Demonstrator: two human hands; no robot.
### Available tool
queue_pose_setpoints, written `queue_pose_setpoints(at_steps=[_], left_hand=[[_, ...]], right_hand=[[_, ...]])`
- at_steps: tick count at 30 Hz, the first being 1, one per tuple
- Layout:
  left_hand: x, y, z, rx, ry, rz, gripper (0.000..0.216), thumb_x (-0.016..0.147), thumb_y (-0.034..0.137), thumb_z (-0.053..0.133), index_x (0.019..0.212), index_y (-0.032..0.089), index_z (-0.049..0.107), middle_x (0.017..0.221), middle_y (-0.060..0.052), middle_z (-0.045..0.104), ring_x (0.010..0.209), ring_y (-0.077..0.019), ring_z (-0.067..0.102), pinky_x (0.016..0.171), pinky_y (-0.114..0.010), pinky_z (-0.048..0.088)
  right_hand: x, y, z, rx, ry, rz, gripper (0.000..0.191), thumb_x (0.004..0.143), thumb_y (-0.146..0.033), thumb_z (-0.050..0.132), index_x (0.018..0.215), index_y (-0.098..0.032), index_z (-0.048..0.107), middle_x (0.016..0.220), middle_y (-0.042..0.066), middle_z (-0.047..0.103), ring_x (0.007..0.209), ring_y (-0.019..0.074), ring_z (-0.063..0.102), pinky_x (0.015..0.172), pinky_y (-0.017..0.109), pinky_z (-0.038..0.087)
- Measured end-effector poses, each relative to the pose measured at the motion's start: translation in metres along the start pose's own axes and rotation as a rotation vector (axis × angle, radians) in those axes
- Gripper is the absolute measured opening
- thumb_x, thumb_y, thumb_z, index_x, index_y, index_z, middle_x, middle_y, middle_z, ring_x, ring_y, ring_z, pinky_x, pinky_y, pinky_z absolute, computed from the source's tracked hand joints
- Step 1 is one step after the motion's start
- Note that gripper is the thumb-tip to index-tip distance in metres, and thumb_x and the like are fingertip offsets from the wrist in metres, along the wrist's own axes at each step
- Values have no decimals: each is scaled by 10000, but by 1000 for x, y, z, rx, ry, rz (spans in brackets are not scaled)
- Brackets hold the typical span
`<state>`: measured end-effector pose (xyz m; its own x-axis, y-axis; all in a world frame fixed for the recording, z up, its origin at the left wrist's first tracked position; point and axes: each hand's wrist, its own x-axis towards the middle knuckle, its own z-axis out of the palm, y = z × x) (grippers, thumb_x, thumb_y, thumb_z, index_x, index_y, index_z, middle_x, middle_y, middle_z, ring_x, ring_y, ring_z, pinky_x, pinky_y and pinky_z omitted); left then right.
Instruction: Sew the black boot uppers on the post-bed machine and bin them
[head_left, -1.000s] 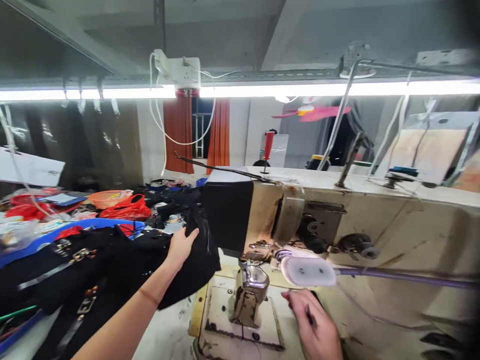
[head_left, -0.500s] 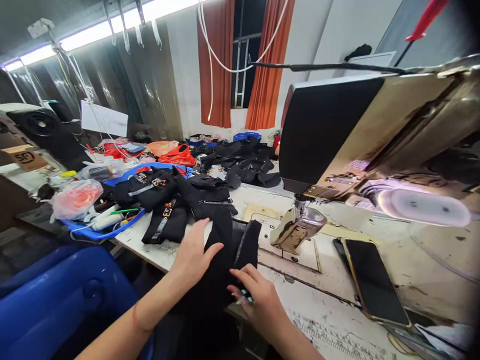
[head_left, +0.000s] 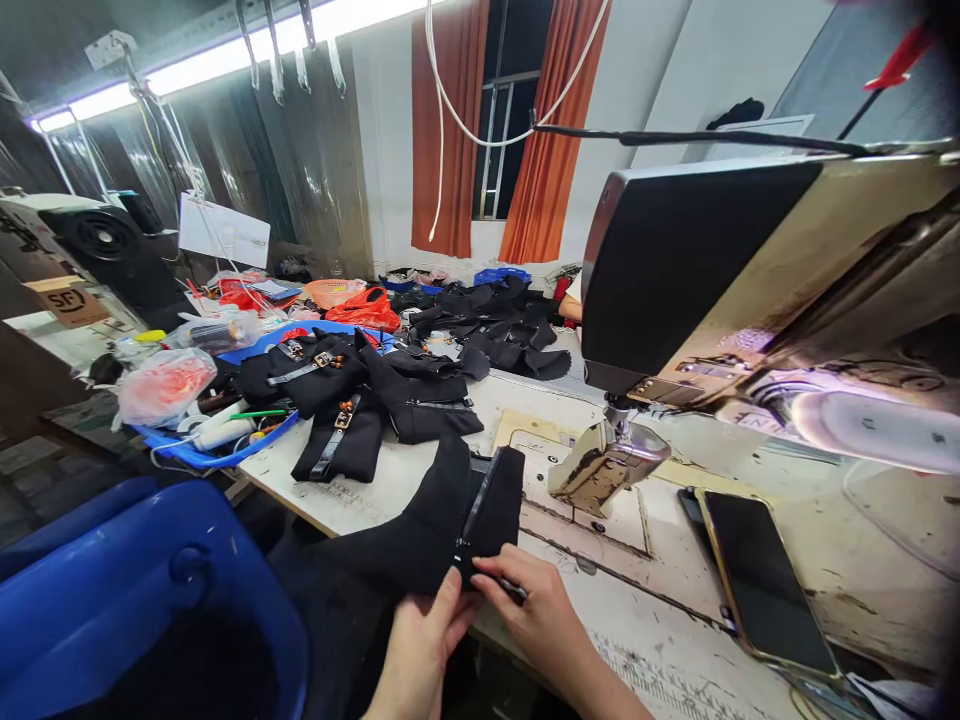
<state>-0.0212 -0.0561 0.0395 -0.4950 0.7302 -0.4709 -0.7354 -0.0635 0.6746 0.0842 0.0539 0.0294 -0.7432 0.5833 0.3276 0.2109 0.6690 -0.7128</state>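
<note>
A black fabric boot upper (head_left: 427, 520) with a zipper (head_left: 480, 500) down its side lies at the table's front edge, partly hanging over it. My left hand (head_left: 431, 635) grips its lower edge, thumb on top just below the zipper's lower end. Beside it, my right hand (head_left: 532, 600) has thumb and forefinger closed at the fabric near the same end. A slim dark tool (head_left: 516, 590) shows between its fingers; its kind is mostly hidden.
A sewing machine post (head_left: 600, 465) rises to the right, its head above. A phone (head_left: 769, 575) lies farther right. More black uppers (head_left: 349, 445) with buckles, a blue tray (head_left: 217, 455) and a blue bin (head_left: 172, 570) are at left. A person's arm (head_left: 571, 300) shows behind the machine.
My left hand has moved from lying spread on the fabric down to the upper's lower edge and closed on it. The upper now lies turned with its zipper showing. The view has shifted slightly left.
</note>
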Motion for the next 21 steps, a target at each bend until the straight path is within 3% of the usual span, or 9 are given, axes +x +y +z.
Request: queue_pose_setpoints(at_steps=[3,7,10,15,21], left_hand=[[-1,6,11,-66,68,-96,260,717,293,796,834,72,726,1018,-172,736,1017,-300,686,951,-392,535],[-5,8,11,-66,44,-91,230,679,290,809,815,113,756,985,-126,756,1074,-321,660,940,-391,544],[-12,8,11,-92,-2,-77,329,608,348,843,854,141,770,1001,-100,757,1066,-326,663,946,-403,539],[-21,15,12,-8,-80,-131,344,683,405,777,887,128,774,951,-100,765,1085,-331,650,1006,-438,488],[-25,22,10,144,-18,31,420,667,390,786,989,123,744,1040,-114,745,1130,-338,623,1063,-479,421]], right_hand=[[0,-7,-8,-62,-91,-25,231,937,-363,536,925,-215,712,709,14,659,635,158,636,593,257,473],[5,-18,-27,-214,97,-38,293,941,-414,506,1126,-203,590,927,64,675,797,202,666,662,298,516],[8,-19,-34,-276,147,-144,208,974,-324,443,1085,-197,564,855,56,630,736,184,637,624,286,501],[11,-17,-44,-263,32,-254,138,959,-260,494,992,-186,605,810,54,613,712,168,615,607,262,465],[21,-27,-66,-248,-155,-240,121,937,-259,532,906,-198,631,777,39,610,687,156,588,588,259,417]])
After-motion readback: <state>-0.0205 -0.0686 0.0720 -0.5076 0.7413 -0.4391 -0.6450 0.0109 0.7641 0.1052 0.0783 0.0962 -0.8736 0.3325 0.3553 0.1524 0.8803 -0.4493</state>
